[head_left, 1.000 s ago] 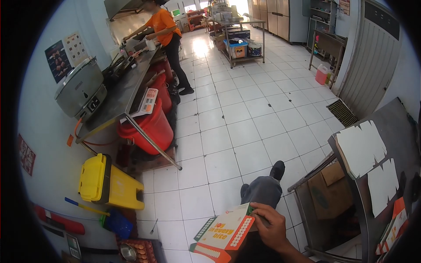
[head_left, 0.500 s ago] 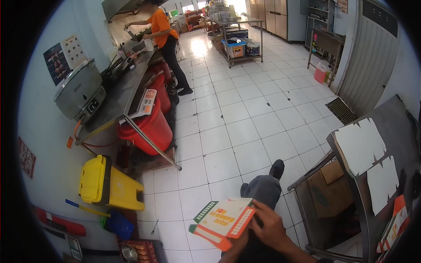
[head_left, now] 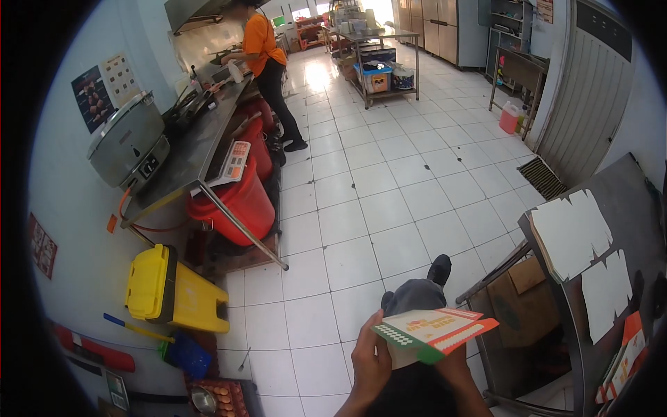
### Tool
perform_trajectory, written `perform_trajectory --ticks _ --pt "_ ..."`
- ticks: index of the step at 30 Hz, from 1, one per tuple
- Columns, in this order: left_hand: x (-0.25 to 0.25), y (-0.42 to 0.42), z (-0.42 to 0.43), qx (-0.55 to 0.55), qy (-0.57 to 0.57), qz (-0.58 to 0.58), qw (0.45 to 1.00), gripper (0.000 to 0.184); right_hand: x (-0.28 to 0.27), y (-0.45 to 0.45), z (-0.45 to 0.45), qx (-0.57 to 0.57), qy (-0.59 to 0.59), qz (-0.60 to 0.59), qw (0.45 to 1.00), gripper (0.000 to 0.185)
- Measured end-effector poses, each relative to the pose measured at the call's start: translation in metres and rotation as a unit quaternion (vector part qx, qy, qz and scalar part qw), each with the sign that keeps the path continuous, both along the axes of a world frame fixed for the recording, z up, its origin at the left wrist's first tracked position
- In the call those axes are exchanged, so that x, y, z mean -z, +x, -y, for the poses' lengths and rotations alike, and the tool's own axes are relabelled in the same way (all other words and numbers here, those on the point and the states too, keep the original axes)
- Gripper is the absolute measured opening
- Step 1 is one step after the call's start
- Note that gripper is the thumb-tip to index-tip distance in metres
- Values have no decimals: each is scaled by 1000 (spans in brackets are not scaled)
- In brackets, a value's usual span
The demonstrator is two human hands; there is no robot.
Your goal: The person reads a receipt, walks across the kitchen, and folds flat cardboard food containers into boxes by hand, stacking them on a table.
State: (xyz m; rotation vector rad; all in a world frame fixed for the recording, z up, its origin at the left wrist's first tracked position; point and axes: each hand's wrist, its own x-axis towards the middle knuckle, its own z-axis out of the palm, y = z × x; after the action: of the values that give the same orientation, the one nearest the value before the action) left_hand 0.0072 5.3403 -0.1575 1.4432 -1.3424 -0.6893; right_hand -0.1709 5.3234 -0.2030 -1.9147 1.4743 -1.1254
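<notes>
A partly folded cardboard food box (head_left: 431, 328), white with green and orange patterned flaps and yellow lettering, is held above my lap. My left hand (head_left: 370, 358) grips its left edge, fingers closed along the green side. From below, my right hand (head_left: 455, 365) holds the orange side; the carton hides most of its fingers. To my right, flat white carton blanks (head_left: 573, 229) with notched edges lie on a dark metal table (head_left: 625, 184). Several printed orange, green and white cartons (head_left: 623, 361) rest at the table's near end.
A yellow pedal bin (head_left: 184, 292), a blue dustpan (head_left: 190, 356) and a tray of eggs (head_left: 226, 399) are at left. Red tubs (head_left: 240, 208) stand under a steel counter (head_left: 184, 167), where a person in an orange shirt (head_left: 260, 45) works. A cardboard box (head_left: 521, 299) sits beneath the right table.
The box has moved right and turned, its green flap now toward my left hand. My left hand has come out to its left edge; my right hand has moved beneath it.
</notes>
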Motion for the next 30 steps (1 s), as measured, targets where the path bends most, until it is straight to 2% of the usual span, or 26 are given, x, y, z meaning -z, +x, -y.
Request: perform_trajectory --ticks 1,3,6,7,10,13,16,19,22,23,25,27,30 --pt "-1 -3 -1 -32 -31 52 998 41 -14 4 -4 -5 5 65 998 36" --pt "8 -6 -1 -38 -65 78 994 41 -43 14 -10 -11 14 193 981 37" --pt "15 -23 -4 -18 -118 155 981 43 -46 22 -6 -70 90 161 980 41" --pt "16 -26 -6 -10 -135 192 972 44 -48 24 -1 -61 223 245 942 37" --pt "25 -22 -3 19 -138 147 979 45 -43 21 0 -27 216 330 919 31" --pt "18 -10 -5 55 -140 135 979 38 -38 18 -4 7 205 373 905 29" --pt "22 -10 -3 39 -182 60 981 32 -30 10 -6 -26 267 468 842 38" --pt "14 -19 -3 1 -164 48 985 22 -27 18 -8 -1 214 403 890 40" --pt "4 -23 0 -21 -87 -1 996 15 41 17 -19 49 140 302 942 36" --pt "2 -24 -3 -31 -54 -17 998 13 42 13 -21 20 211 293 933 40" --pt "0 -22 -4 -22 -36 -30 999 12 42 9 -27 -9 180 190 965 42" --pt "1 -19 -2 -7 -38 -51 998 11 36 13 -26 -10 133 184 974 36" --pt "1 -16 -5 11 2 -98 995 12 24 26 -22 28 83 306 948 23"
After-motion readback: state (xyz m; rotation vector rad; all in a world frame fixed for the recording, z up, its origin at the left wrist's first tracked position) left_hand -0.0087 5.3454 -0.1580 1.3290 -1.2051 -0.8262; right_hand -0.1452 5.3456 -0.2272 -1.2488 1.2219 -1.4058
